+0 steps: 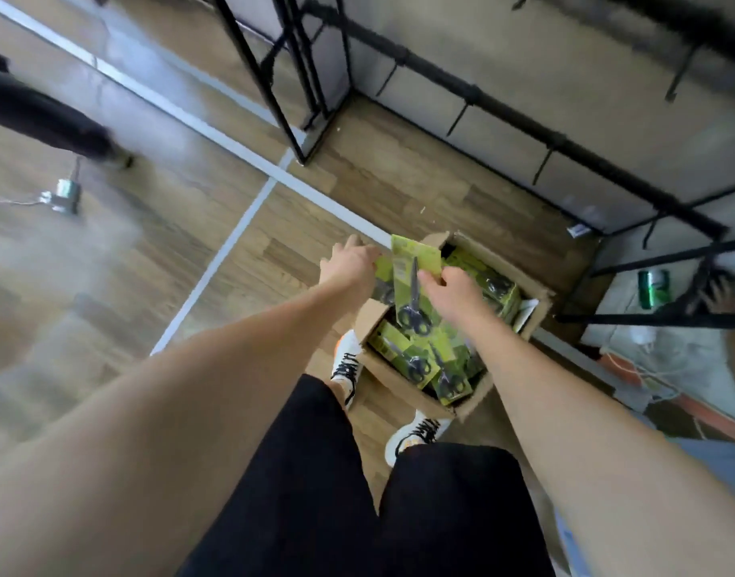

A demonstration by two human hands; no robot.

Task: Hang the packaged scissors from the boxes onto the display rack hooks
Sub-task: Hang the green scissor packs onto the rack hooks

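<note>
Fingers [434, 281] of the right hand [457, 295] pinch a green card-backed pack of black-handled scissors [413, 285] upright above an open brown cardboard box [403, 374].
Left hand [351, 264] curls round another green pack's edge [380, 264] — likely steadying the pick. More packs fill the box; the black wire display rack [545, 135] stands behind, hooks apparently bare.

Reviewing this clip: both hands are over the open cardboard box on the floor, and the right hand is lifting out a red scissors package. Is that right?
Not quite: the head view shows the scissors package is yellow-green, not red. The rest holds: both hands are over the open cardboard box on the floor, and the right hand grips that package.
</note>
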